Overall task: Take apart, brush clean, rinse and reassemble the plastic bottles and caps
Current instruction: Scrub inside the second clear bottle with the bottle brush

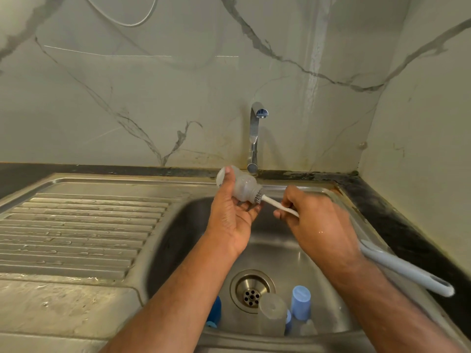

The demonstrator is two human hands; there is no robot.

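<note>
Here, over a steel sink [285, 253], I am holding a translucent plastic bottle [243, 186] in my left hand [230, 215], thumb laid along its side and fingers curled beneath it, so the grip is closed round the body. The bottle is lying on its side above the basin, its base pointing toward ten o'clock and its open mouth toward four o'clock. My right hand [317, 217] is pinching the thin white stem of a small brush [277, 206], whose bristled head is sitting right at the bottle's mouth, partly inside as far as I can judge. That is the relation everything is turning on: the brush stem is running nearly along the bottle's long axis, entering from the four o'clock side, with the right hand nearer the mouth and the left hand cradling the body just beside it. I am reading this as the scrubbing stage, with rinsing and reassembly not yet done. A larger grey-blue bottle brush [407, 270] is lying on the sink's rim at four o'clock, touched by neither hand. Down at six o'clock, beside the drain [252, 291], a pale blue cap [301, 301], a clear bottle [272, 313] and a darker blue piece [215, 312] are waiting in the basin. The tap [255, 138] is standing at twelve o'clock, with no water visibly running.
</note>
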